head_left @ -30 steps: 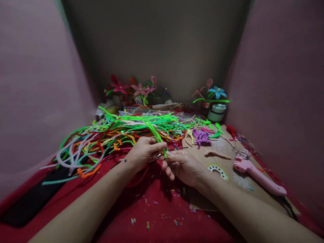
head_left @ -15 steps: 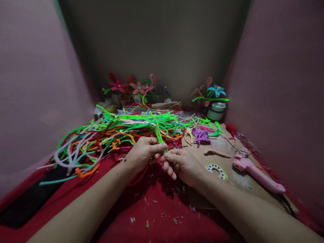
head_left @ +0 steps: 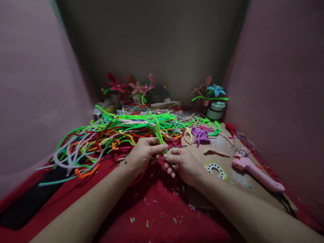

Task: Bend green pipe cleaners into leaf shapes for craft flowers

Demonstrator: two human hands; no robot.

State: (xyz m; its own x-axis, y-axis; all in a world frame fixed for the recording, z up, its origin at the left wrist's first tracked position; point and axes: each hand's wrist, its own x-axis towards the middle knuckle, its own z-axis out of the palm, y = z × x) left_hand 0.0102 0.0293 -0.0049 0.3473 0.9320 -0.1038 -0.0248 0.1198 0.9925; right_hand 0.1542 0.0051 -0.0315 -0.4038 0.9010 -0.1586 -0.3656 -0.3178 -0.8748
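Observation:
Bright green pipe cleaners (head_left: 158, 130) stand up between my hands, bunched close together and tilted a little to the left. My left hand (head_left: 144, 151) pinches them near the lower part, thumb on top. Just below and to the right, the thumb and fingers of my right hand (head_left: 178, 159) are closed on their lower end, which is mostly hidden. Behind my left hand lies a big tangled pile of coloured pipe cleaners (head_left: 121, 126). A purple fuzzy flower (head_left: 200, 135) rests beyond my right hand.
On the right, a brown board (head_left: 192, 153) bears a white ring with holes (head_left: 216, 171) and a pink glue gun (head_left: 258, 173). Fuzzy flowers (head_left: 138, 87) and a pale green jar (head_left: 215, 110) stand at the back. Small scraps (head_left: 175, 220) litter the red cloth (head_left: 141, 211).
My right hand's lower fingers have curled in slightly below the pipe cleaners. Both hands keep their hold, and the view has shifted very slightly.

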